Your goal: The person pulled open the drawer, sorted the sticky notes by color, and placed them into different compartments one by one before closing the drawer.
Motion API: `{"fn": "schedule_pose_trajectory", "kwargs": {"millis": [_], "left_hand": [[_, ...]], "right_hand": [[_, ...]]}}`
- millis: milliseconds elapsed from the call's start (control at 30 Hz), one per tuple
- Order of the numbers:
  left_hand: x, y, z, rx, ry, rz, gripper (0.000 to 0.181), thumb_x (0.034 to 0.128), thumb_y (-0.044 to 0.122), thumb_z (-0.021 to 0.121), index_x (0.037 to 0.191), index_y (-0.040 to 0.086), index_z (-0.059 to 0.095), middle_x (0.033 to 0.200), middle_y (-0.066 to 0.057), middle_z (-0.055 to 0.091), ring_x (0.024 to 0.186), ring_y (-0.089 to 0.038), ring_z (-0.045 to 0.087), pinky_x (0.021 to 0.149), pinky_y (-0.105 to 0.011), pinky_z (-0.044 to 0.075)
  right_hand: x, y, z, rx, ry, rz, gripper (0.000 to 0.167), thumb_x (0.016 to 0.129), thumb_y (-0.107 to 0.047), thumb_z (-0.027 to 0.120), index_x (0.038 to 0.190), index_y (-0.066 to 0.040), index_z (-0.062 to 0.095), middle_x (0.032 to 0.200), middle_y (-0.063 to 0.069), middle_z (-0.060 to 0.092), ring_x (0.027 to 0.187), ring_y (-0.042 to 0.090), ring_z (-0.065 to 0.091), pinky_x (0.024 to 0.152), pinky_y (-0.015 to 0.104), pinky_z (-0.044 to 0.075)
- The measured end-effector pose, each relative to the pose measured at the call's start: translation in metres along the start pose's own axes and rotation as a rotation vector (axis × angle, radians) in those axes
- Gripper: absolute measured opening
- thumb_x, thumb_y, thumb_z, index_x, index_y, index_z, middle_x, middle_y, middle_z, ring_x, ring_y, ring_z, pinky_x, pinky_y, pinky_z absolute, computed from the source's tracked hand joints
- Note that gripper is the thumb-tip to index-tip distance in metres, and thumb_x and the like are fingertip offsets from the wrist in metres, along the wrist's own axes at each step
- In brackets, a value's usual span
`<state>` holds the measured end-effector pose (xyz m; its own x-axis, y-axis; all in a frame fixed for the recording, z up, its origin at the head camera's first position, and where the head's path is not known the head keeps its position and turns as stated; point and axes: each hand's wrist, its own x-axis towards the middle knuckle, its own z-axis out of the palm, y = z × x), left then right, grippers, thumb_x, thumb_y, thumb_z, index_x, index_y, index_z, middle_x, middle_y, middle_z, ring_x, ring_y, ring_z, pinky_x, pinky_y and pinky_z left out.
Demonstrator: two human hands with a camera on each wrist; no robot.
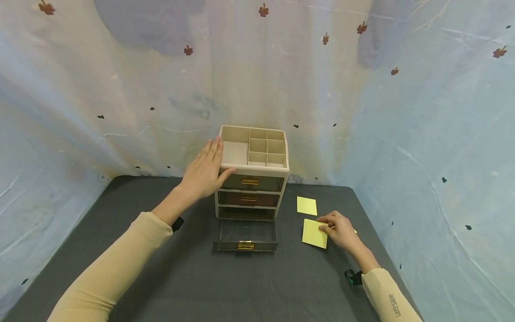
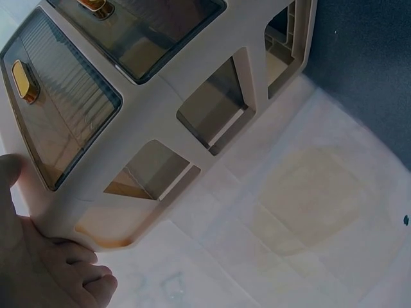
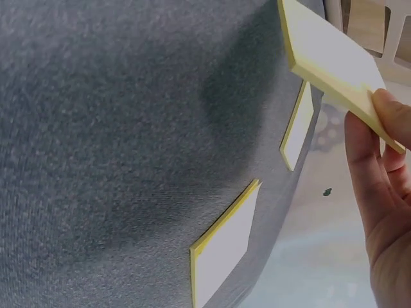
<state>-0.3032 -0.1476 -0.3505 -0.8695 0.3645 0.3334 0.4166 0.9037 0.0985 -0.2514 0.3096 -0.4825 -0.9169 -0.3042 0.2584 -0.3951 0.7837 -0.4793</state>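
Observation:
A cream desktop drawer organizer stands on the dark table, its bottom drawer pulled out toward me. My left hand rests on the organizer's left upper edge, fingers straight along the side and thumb at the front rim. Right of the drawer, my right hand pinches a yellow sticky-note pad between thumb and fingers. In the right wrist view that pad is tilted and raised above the table. A second yellow pad lies beyond it; a third pad is mostly hidden by the hand in the head view.
The organizer's top tray has one large compartment and several small ones. Two upper drawers with gold handles are closed. A patterned cloth hangs behind the table and along its sides.

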Motion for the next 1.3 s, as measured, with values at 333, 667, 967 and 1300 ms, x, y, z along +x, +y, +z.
{"fn": "schedule_pose_trajectory", "kwargs": {"millis": [333,667,967,1300], "left_hand": [[0.000,-0.001,0.001,0.007,-0.003,-0.009,0.092,0.1080,0.062,0.035,0.163,-0.006,0.010,0.172,-0.021,-0.004,0.159,-0.038,-0.001,0.127,-0.056,0.017],[-0.001,-0.001,-0.001,0.008,-0.001,-0.011,0.091,0.1082,0.062,0.036,0.163,-0.007,0.010,0.172,-0.022,-0.003,0.159,-0.037,-0.001,0.127,-0.055,0.016],[0.000,0.000,-0.001,0.001,-0.011,-0.019,0.093,0.1074,0.063,0.035,0.164,-0.005,0.008,0.173,-0.021,-0.004,0.160,-0.035,-0.003,0.128,-0.054,0.015],[0.000,0.002,-0.001,-0.007,-0.019,-0.023,0.092,0.1077,0.063,0.035,0.164,-0.005,0.007,0.173,-0.019,-0.006,0.160,-0.035,-0.004,0.128,-0.053,0.013]], "right_hand": [[0.005,-0.011,0.000,0.011,0.108,-0.083,0.020,0.091,-0.002,0.078,0.111,-0.006,0.079,0.096,0.005,0.060,0.082,0.020,0.061,0.068,0.031,0.054],[0.014,-0.029,0.002,0.036,0.244,-0.201,0.023,0.086,0.002,0.082,0.108,-0.003,0.079,0.095,0.005,0.059,0.074,0.013,0.058,0.063,0.027,0.052],[0.025,-0.046,0.004,0.066,0.352,-0.312,0.025,0.082,0.005,0.084,0.105,-0.004,0.080,0.095,0.008,0.060,0.071,0.015,0.061,0.062,0.022,0.054],[0.037,-0.069,0.005,0.119,0.358,-0.344,0.025,0.083,0.005,0.083,0.106,-0.004,0.080,0.097,0.009,0.060,0.081,0.019,0.063,0.066,0.024,0.060]]}}
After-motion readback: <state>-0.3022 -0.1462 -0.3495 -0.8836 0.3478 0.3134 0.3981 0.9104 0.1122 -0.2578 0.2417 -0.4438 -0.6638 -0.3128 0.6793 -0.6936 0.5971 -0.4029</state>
